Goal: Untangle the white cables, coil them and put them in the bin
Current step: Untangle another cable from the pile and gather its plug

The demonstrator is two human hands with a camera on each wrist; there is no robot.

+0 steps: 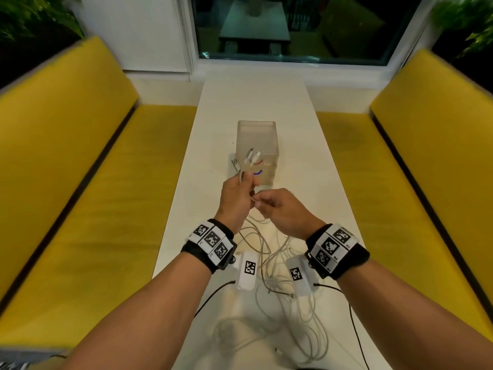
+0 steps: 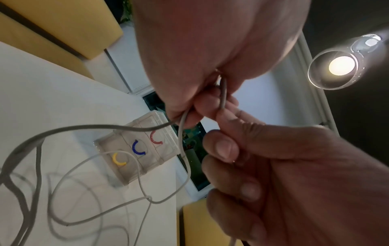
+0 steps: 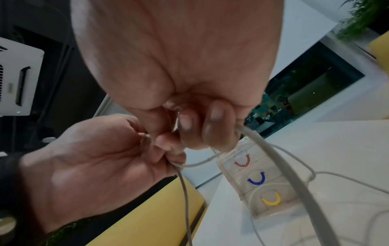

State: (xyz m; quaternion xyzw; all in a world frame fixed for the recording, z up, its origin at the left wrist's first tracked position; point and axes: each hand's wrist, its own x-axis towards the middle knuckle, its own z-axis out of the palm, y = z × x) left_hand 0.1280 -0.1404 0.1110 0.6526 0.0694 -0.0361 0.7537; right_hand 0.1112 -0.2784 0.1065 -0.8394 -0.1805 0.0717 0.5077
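Note:
Both hands are raised over the white table (image 1: 186, 209), just in front of the translucent bin (image 1: 257, 134). My left hand (image 1: 246, 182) grips a bunch of white cable ends, whose plugs (image 1: 250, 157) stick up in front of the bin wall. My right hand (image 1: 260, 202) pinches one thin white cable (image 2: 223, 93) right beside the left fingers (image 3: 166, 144). From both hands the cables hang down into a loose tangle (image 1: 277, 265) on the table between my wrists. The bin (image 2: 101, 141) has red, blue and yellow arcs on its front (image 3: 231, 173).
Yellow benches (image 1: 93, 182) run along both sides of the narrow table. A window (image 1: 288, 28) lies beyond the far end. Thin black leads (image 1: 213, 295) run from my wrist cameras across the near table. A lamp (image 2: 341, 64) shines overhead.

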